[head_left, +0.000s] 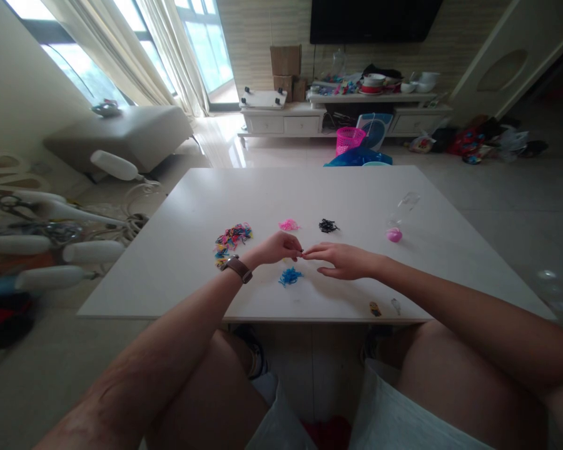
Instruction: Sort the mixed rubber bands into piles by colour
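My left hand (280,247), with a watch (238,269) on its wrist, pinches a small dark piece (302,251) at its fingertips, too tiny to make out clearly. My right hand (340,260) reaches in from the right, fingers stretched and apart, its index fingertip meeting the left fingertips. Around them lie piles of what look like small rubber bands: a blue pile (289,276) nearer me, a pink pile (289,224) and a black pile (328,225) beyond. A mixed-colour pile (234,237) spreads left of my left hand. Something pale yellow is partly hidden below that hand.
The white table (178,262) carries a pink round object (394,235) beside a clear plastic container (406,203) at right. Near its front edge lie a small yellow figure (374,309) and a small clear item (396,305). A white lamp-like fixture (115,165) stands left.
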{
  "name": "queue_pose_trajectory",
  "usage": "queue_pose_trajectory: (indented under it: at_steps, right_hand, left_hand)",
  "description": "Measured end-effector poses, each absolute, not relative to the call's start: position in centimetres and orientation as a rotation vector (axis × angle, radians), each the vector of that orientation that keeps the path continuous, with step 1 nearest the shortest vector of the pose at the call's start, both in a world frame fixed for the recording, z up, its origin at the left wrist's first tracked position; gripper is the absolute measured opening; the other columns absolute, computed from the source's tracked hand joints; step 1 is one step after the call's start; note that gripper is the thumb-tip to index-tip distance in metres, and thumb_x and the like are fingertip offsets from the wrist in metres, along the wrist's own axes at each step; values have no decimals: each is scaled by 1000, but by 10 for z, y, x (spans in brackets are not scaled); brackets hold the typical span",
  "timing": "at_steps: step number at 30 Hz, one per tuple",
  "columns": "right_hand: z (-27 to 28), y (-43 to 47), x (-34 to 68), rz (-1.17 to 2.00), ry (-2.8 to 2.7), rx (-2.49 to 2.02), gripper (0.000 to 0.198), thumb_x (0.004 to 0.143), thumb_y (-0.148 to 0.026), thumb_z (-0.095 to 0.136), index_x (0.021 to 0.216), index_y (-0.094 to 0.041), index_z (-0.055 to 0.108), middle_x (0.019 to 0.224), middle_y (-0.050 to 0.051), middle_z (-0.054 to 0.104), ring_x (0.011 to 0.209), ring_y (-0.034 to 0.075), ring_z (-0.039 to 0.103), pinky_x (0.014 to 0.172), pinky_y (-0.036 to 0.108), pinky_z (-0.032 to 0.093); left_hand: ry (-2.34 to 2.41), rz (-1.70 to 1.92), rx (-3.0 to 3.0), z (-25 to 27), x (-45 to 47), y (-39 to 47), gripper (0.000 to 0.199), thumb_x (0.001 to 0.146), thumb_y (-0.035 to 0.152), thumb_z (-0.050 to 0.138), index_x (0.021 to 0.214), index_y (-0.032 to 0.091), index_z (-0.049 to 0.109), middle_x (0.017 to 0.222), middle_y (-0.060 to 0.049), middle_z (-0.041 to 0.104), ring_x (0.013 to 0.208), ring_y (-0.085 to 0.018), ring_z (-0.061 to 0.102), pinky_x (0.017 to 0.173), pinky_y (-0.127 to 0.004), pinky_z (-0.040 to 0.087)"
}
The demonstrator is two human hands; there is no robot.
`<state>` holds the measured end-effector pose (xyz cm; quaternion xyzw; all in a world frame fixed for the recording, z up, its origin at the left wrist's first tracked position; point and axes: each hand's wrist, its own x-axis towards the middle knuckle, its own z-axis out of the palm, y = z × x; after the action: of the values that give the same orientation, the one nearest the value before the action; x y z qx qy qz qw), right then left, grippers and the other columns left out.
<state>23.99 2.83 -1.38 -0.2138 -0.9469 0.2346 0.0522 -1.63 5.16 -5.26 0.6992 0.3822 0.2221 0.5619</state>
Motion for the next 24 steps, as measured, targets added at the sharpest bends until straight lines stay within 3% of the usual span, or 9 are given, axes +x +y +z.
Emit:
queue_pose_trajectory:
  at_steps: [11, 19, 24]
  right_hand:
    - [-2, 59, 274, 683, -2885, -877, 25, 93, -28, 56, 103, -20, 78, 110, 10, 74, 102, 26, 67, 91, 38, 50]
    - [-10, 66, 287, 725, -2932, -1042, 26, 90, -32, 58, 102, -22, 79, 105, 8, 76, 96, 26, 68, 87, 36, 52]
    - [-6, 62, 282, 654, -2842, -1065, 26, 91, -31, 58, 107, -21, 76, 111, 11, 73, 102, 28, 67, 92, 41, 51]
  left_hand:
    - [1164, 579, 1668, -55, -20, 55, 17, 75, 28, 75, 80, 13, 70, 68, -6, 71, 64, -16, 67, 55, -22, 47]
    - [1131, 573, 1700, -54, -19, 54, 17, 75, 28, 76, 80, 12, 73, 71, -7, 72, 65, -15, 66, 59, -24, 49]
    - [1095, 576, 1699, -57, -18, 55, 16, 75, 26, 76, 80, 12, 74, 69, -7, 72, 63, -15, 65, 58, -25, 50]
